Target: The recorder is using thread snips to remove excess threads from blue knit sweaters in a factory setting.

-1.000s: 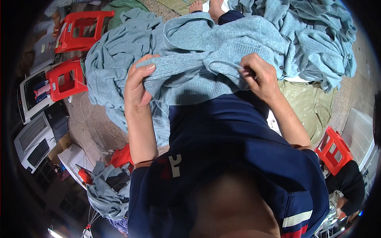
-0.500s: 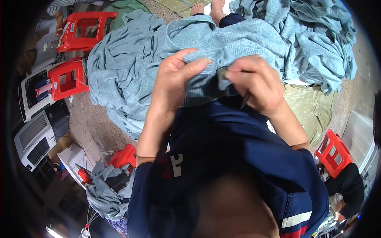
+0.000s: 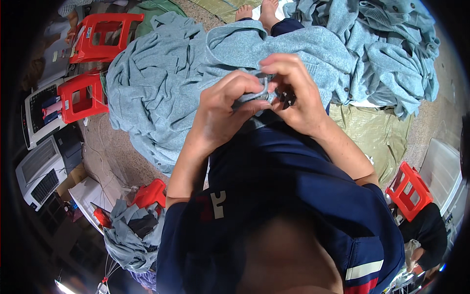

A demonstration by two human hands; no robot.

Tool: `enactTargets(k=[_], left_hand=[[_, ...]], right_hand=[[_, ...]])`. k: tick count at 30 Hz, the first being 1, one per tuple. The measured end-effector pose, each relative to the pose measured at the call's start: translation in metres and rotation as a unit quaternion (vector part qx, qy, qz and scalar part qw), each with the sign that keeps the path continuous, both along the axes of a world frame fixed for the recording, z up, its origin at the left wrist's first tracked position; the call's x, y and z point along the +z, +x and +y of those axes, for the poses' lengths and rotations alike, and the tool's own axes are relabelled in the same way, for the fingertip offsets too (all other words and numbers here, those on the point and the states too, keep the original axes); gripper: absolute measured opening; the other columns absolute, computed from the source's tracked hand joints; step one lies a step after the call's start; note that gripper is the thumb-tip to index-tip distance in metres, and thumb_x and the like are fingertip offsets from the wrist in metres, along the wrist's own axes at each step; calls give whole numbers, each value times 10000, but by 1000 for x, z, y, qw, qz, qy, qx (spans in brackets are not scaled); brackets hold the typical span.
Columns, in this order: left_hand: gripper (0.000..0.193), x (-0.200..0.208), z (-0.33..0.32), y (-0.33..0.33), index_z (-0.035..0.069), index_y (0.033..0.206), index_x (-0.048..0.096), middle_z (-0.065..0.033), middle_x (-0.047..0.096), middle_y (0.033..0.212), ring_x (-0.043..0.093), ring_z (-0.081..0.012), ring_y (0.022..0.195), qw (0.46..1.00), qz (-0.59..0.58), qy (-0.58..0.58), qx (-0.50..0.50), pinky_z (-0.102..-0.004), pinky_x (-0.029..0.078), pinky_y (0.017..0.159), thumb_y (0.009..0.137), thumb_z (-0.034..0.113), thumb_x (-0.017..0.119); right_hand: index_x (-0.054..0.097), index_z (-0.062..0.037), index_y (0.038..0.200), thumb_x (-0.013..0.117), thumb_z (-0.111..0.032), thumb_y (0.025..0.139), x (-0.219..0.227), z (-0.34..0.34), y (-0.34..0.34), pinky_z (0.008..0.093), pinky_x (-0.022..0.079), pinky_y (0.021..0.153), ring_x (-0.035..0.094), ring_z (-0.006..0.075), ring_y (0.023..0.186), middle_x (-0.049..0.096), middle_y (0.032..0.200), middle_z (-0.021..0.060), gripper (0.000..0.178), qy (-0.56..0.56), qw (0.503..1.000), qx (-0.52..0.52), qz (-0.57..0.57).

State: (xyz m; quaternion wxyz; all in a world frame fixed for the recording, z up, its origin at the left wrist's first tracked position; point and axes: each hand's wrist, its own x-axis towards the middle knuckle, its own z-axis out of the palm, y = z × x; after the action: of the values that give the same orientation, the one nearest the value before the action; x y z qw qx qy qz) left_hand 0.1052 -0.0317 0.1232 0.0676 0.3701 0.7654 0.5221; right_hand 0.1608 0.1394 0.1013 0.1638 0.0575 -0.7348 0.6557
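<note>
1. The left hand (image 3: 223, 109) has its thumb and fingers clamped on a folded edge of the light blue knit garment (image 3: 306, 45), raised in front of the person's waist
2. The right hand (image 3: 302, 100) faces it just beside, its fingers curled around a small dark tool (image 3: 286, 98), mostly hidden in the palm; whether its fingertips also grip the fold, I cannot tell
3. The rest of the garment spreads across the person's legs, below two bare feet (image 3: 269, 13) at the top of the view
4. To the right lies a heap of buttoned blue knitwear (image 3: 394, 63), near an olive plastic sheet (image 3: 382, 130) on the floor (image 3: 427, 115)
5. Two red plastic stools (image 3: 81, 98) stand at the left
</note>
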Motion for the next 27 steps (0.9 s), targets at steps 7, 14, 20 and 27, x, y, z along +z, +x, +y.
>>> enactTargets(k=[7, 14, 20, 27], left_hand=[[287, -3, -6, -2, 51, 877, 555, -101, 625, 817, 628, -289, 730, 997, 48, -63, 26, -337, 505, 616, 721, 88, 793], [151, -16, -7, 0, 40, 807, 513, -101, 549, 680, 538, -272, 547, 960, 275, -36, 29, -360, 427, 463, 761, -34, 636], [180, -34, -11, -3, 38, 818, 538, -100, 569, 688, 545, -275, 567, 968, 234, -38, 82, -361, 435, 522, 750, -1, 700], [98, -62, -46, -6, -20, 966, 569, -124, 621, 806, 585, -197, 644, 953, 77, 14, 293, -301, 475, 599, 878, 6, 604]], right_hand=[[555, -43, 890, 714, 53, 689, -4, 8, -5, 271, 451, 577, 588, 161, 689, 613, 860, 66, 274, 107, 990, 74, -60], [572, -26, 855, 644, 75, 704, -20, -8, -4, 260, 493, 599, 577, 98, 693, 591, 830, 36, 196, 15, 993, 46, -110], [594, -42, 1016, 623, -111, 756, 1, 4, -23, 474, 499, 723, 630, 399, 880, 653, 880, 212, 270, 339, 901, 217, -165], [616, -3, 941, 563, -158, 806, 0, 83, -195, 385, 507, 539, 636, 223, 569, 647, 712, 157, 212, 242, 935, 180, -187]])
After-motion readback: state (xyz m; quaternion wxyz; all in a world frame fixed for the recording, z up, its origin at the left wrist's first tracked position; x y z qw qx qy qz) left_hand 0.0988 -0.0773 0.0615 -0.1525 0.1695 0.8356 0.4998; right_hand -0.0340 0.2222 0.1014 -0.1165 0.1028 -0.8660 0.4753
